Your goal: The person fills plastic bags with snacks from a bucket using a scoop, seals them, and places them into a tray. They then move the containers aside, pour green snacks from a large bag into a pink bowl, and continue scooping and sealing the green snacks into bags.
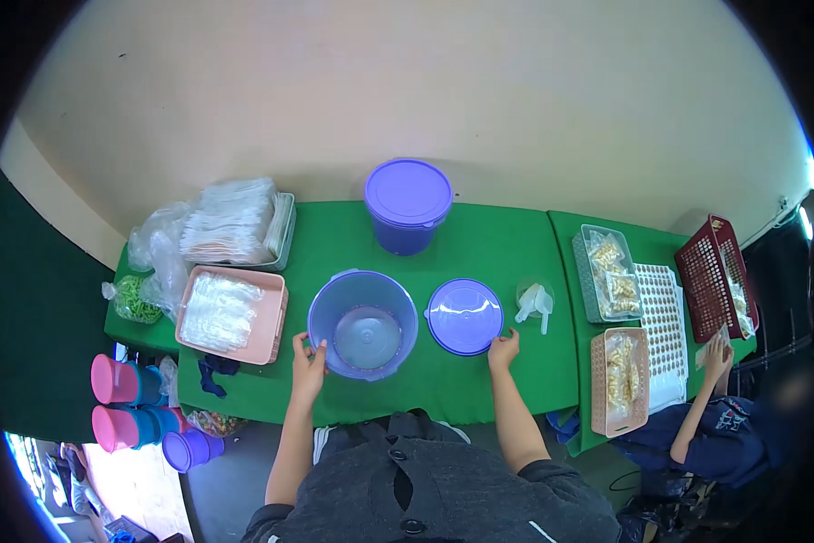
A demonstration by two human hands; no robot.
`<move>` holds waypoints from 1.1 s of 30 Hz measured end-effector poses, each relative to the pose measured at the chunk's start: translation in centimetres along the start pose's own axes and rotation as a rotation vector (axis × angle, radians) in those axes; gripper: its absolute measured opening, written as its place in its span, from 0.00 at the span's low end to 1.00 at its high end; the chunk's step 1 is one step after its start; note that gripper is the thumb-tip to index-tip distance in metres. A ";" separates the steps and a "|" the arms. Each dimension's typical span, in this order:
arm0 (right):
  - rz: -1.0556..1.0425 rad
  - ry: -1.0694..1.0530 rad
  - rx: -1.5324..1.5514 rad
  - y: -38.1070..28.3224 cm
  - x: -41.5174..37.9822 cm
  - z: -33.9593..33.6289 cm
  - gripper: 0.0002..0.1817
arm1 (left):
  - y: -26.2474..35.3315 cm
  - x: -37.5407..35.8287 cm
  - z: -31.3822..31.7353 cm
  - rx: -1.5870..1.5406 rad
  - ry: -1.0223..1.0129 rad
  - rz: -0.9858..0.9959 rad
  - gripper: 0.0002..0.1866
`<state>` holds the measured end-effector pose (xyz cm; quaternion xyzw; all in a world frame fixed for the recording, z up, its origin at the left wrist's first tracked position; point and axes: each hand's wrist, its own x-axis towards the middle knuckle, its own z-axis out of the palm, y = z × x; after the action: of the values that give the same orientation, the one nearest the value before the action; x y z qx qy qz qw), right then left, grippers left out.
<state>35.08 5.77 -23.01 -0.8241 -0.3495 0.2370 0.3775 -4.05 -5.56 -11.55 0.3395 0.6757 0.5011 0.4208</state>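
Note:
An open purple tub (365, 335) stands on the green table, its inside showing a pale bottom. My left hand (311, 359) pinches the tub's rim at its lower left. To the right of the tub a round purple lid (464, 317) lies flat. My right hand (504, 349) is at the lid's lower right edge, fingers closed on it. Behind the tub stands a second purple tub (407, 231) with its lid on. White scoops (535, 303) rest in a small clear dish to the right of the lid.
Left: a pink basket (274, 317) of clear bags, a basket of white packets (230, 217), a bag of green items (135, 300). Right: baskets of snack packs (619, 382), a dotted sheet (665, 330), a red basket (707, 276), a co-worker (719, 430). Tubs (117, 380) stand below left.

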 end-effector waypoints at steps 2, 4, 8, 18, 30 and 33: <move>0.010 0.031 -0.039 -0.8 -0.1 0.0 0.29 | 0.0 0.1 0.1 -0.005 0.000 0.019 0.21; 0.017 0.064 -0.079 0.3 0.9 0.7 0.29 | -0.2 0.2 0.3 -0.015 0.011 0.015 0.21; 0.278 -0.252 0.263 0.6 2.5 1.3 0.25 | -0.2 0.1 0.4 -0.021 0.024 0.025 0.21; -0.871 -0.300 0.062 -16.6 -12.1 -4.1 0.10 | -0.6 0.0 0.9 -0.040 0.043 0.048 0.24; -1.350 -0.756 -0.173 -16.5 -19.2 -3.9 0.15 | -0.7 0.1 0.9 -0.142 0.051 -0.073 0.23; -1.342 -0.789 -0.217 -17.0 -19.6 -4.4 0.17 | -0.5 0.1 1.1 -0.064 0.038 -0.020 0.23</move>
<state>18.59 -3.01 -4.44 -0.3240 -0.9020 0.1981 0.2055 -3.11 -5.18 -12.18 0.3095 0.6705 0.5245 0.4237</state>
